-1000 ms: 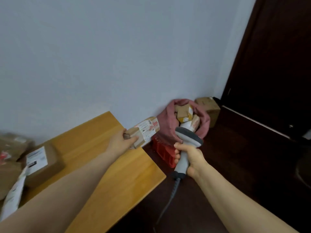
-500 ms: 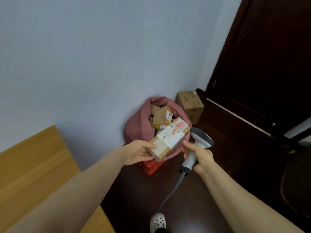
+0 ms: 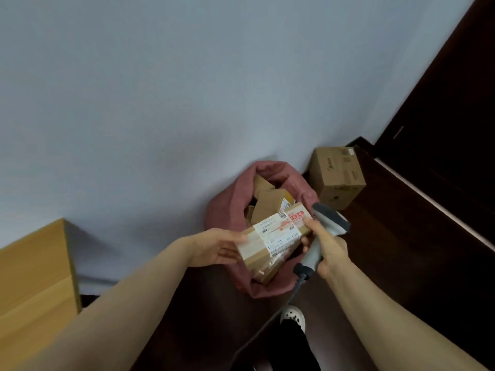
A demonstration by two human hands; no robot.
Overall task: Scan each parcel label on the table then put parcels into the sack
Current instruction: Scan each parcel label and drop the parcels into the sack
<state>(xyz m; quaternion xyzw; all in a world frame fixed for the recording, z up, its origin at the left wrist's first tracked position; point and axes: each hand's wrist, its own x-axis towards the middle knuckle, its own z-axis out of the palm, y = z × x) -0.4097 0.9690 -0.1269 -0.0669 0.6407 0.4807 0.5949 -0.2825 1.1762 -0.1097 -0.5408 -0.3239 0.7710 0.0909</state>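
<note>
Fingers (image 3: 227,253) of the left hand (image 3: 214,246) are set under the near end of a brown parcel (image 3: 257,259), with the thumb laid on top, so the parcel is pinched between them. The right hand (image 3: 332,249) is curled round the handle of a grey scanner (image 3: 328,227). Its forefinger is stretched out to touch the parcel's far edge. Which way the scanner window faces cannot be told.

Position of parcel: held tilted, label (image 3: 278,232) uppermost, directly over the open mouth of the pink sack (image 3: 227,207). The sack is stood on the dark floor against the wall. Other parcels (image 3: 267,207) are seen piled inside it, near the rim. Only a corner of the table (image 3: 34,277) is seen at the left, well apart from the parcel.

Step in hand, as judged: the parcel is being put into the sack. Whether its label has been read cannot be confirmed.

Next move, as judged: the parcel is to be lowered into the gap at the near side of the pile, then the left pinch loosened and the right forefinger drawn off. Because the sack looks well filled, the parcel may need to be angled end-first. The scanner cable (image 3: 267,328) should be kept out of the sack mouth.
</note>
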